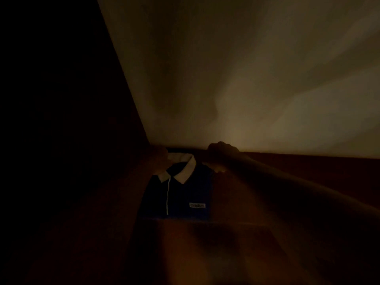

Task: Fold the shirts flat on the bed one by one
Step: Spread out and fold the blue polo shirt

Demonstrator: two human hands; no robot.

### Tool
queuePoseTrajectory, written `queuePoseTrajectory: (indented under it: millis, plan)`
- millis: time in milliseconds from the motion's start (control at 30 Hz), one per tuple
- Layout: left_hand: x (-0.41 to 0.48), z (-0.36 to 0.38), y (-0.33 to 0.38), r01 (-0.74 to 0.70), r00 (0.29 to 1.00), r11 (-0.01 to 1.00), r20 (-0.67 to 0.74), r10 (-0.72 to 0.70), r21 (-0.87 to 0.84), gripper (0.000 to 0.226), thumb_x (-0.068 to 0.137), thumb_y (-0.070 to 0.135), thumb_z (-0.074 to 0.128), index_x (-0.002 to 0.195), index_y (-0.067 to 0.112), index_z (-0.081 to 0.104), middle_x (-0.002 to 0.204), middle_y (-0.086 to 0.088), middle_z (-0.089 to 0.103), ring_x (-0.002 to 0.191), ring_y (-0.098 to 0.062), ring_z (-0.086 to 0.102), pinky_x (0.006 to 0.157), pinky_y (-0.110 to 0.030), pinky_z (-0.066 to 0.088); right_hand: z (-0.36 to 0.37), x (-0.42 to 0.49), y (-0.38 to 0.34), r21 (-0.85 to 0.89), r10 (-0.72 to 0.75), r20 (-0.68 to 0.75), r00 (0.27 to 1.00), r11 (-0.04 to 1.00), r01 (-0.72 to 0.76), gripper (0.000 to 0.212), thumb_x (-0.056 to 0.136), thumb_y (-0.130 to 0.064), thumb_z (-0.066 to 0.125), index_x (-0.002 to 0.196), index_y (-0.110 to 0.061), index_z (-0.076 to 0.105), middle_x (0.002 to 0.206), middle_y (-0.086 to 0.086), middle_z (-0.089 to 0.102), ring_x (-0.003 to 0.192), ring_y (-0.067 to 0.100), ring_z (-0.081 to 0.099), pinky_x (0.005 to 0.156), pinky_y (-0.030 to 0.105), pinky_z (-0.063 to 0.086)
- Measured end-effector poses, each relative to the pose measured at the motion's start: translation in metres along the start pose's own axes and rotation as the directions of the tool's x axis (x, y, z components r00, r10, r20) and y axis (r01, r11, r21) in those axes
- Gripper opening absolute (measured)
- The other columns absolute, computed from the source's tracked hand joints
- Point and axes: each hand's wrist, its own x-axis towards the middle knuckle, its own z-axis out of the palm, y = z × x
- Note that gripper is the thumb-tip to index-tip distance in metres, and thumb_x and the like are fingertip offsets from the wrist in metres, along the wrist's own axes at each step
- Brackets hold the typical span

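The scene is very dark. A dark blue polo shirt (181, 198) with a white collar, a white placket and a small white chest label lies folded into a narrow rectangle on the reddish-brown bed (267, 233). My left hand (161, 161) grips the shirt at its left shoulder, beside the collar. My right hand (221, 156) is closed over the shirt's right shoulder corner, its arm reaching in from the right. The lower part of the shirt fades into shadow.
A pale wall (246, 68) rises right behind the bed's far edge, just past both hands. The left side of the view is black and shows nothing. No other shirts can be made out in the dark.
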Motion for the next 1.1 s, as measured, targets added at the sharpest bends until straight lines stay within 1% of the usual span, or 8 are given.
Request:
queuePoseTrajectory:
  millis: [67, 167, 300, 500, 600, 667, 867, 1100]
  plan:
    - [-0.026, -0.023, 0.018, 0.018, 0.997, 0.999, -0.078, -0.020, -0.030, 0.035, 0.104, 0.025, 0.048, 0.071, 0.015, 0.046, 0.072, -0.003, 0.042, 0.061, -0.014, 0.040, 0.052, -0.024, 0.028, -0.027, -0.022, 0.000, -0.007, 0.009, -0.006, 1.000, 1.000, -0.009, 0.021, 0.096, -0.036, 0.055, 0.102, -0.016, 0.058, 0.084, 0.001, 0.056, 0.078, 0.018, 0.060, 0.065, 0.028, 0.050]
    - [-0.071, -0.049, 0.048, 0.044, 0.998, 0.996, -0.057, -0.040, 0.083, 0.025, 0.105, 0.031, 0.047, 0.098, 0.009, 0.057, 0.085, -0.004, 0.048, 0.086, -0.021, 0.051, 0.060, -0.025, 0.039, -0.061, -0.062, 0.004, -0.045, -0.042, -0.004, 0.999, 0.998, 0.042, 0.029, 0.097, -0.033, 0.056, 0.116, -0.011, 0.058, 0.097, 0.007, 0.061, 0.089, 0.022, 0.062, 0.078, 0.033, 0.053]
    - [-0.130, -0.069, 0.082, 0.094, 0.991, 0.983, -0.113, -0.077, 0.158, 0.040, 0.106, 0.034, 0.042, 0.132, 0.005, 0.049, 0.132, -0.014, 0.053, 0.119, -0.027, 0.054, 0.094, -0.031, 0.046, -0.100, -0.116, 0.007, -0.100, -0.108, -0.013, 0.994, 0.989, 0.106, 0.034, 0.100, -0.034, 0.052, 0.118, -0.006, 0.059, 0.103, 0.011, 0.063, 0.088, 0.022, 0.060, 0.081, 0.033, 0.052]
    - [-0.217, -0.066, 0.102, 0.211, 0.954, 0.977, -0.211, -0.213, -0.034, 0.016, 0.107, 0.024, 0.043, 0.110, 0.016, 0.057, 0.082, 0.000, 0.045, 0.069, -0.008, 0.043, 0.056, -0.014, 0.039, -0.134, -0.195, 0.002, -0.256, -0.245, -0.052, 0.968, 0.940, 0.224, 0.027, 0.099, -0.033, 0.049, 0.107, -0.008, 0.057, 0.092, 0.008, 0.060, 0.076, 0.020, 0.056, 0.064, 0.026, 0.044]
    - [-0.263, -0.050, 0.095, 0.269, 0.921, 0.960, -0.273, -0.279, -0.073, 0.043, 0.108, 0.031, 0.041, 0.144, 0.008, 0.044, 0.139, -0.013, 0.051, 0.123, -0.026, 0.052, 0.098, -0.028, 0.042, -0.134, -0.231, -0.013, -0.309, -0.313, -0.055, 0.948, 0.908, 0.282, 0.028, 0.099, -0.035, 0.050, 0.093, -0.009, 0.056, 0.077, 0.003, 0.055, 0.066, 0.017, 0.055, 0.054, 0.025, 0.039]
    - [-0.299, -0.038, 0.090, 0.289, 0.884, 0.944, -0.334, -0.327, -0.159, 0.048, 0.106, 0.037, 0.045, 0.146, 0.010, 0.043, 0.149, -0.012, 0.045, 0.132, -0.028, 0.047, 0.102, -0.033, 0.040, -0.126, -0.253, -0.026, -0.314, -0.363, -0.024, 0.932, 0.888, 0.337, 0.034, 0.098, -0.038, 0.052, 0.083, -0.008, 0.056, 0.080, 0.006, 0.061, 0.069, 0.020, 0.059, 0.062, 0.027, 0.048]
    - [-0.408, 0.013, 0.060, 0.390, 0.846, 0.877, -0.268, -0.461, -0.281, 0.039, 0.103, 0.040, 0.047, 0.126, 0.011, 0.058, 0.126, -0.009, 0.061, 0.109, -0.022, 0.059, 0.098, -0.035, 0.049, -0.080, -0.320, -0.074, -0.397, -0.522, 0.062, 0.851, 0.769, 0.501, 0.028, 0.099, -0.036, 0.052, 0.103, -0.009, 0.057, 0.101, 0.007, 0.061, 0.085, 0.025, 0.059, 0.071, 0.032, 0.042]
    - [-0.496, 0.099, 0.030, 0.536, 0.786, 0.786, -0.157, -0.598, -0.307, 0.028, 0.104, 0.030, 0.050, 0.118, 0.014, 0.068, 0.114, -0.006, 0.068, 0.103, -0.020, 0.067, 0.094, -0.038, 0.055, -0.011, -0.376, -0.111, -0.432, -0.577, 0.203, 0.791, 0.673, 0.601, 0.036, 0.101, -0.038, 0.050, 0.074, -0.015, 0.052, 0.086, 0.007, 0.065, 0.083, 0.023, 0.066, 0.077, 0.032, 0.053]
